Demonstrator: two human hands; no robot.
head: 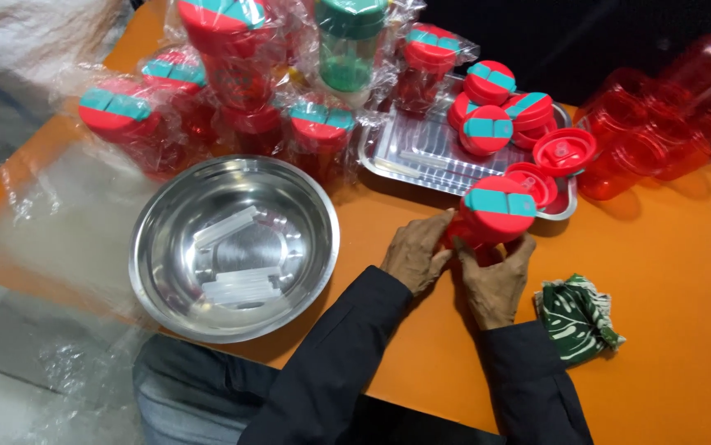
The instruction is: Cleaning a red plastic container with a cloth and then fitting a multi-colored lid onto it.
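Both my hands grip one red plastic bottle with a red lid and teal flap (497, 210), tilted over the orange table (668, 272). My left hand (416, 251) wraps its left side; my right hand (495, 280) holds it from below and the right. Just behind the bottle lies a steel tray (421, 156) with loose red lids (495, 107) and clear straws. A steel bowl (232, 247) with several clear straws sits left of my hands.
Several capped red bottles in clear plastic bags (207, 91) and a green one (349, 45) stand at the back left. Empty red bottle bodies (660, 124) are stacked at the back right. A folded green leaf-print cloth (578, 317) lies right of my right hand. Loose plastic sheeting (51, 239) covers the left edge.
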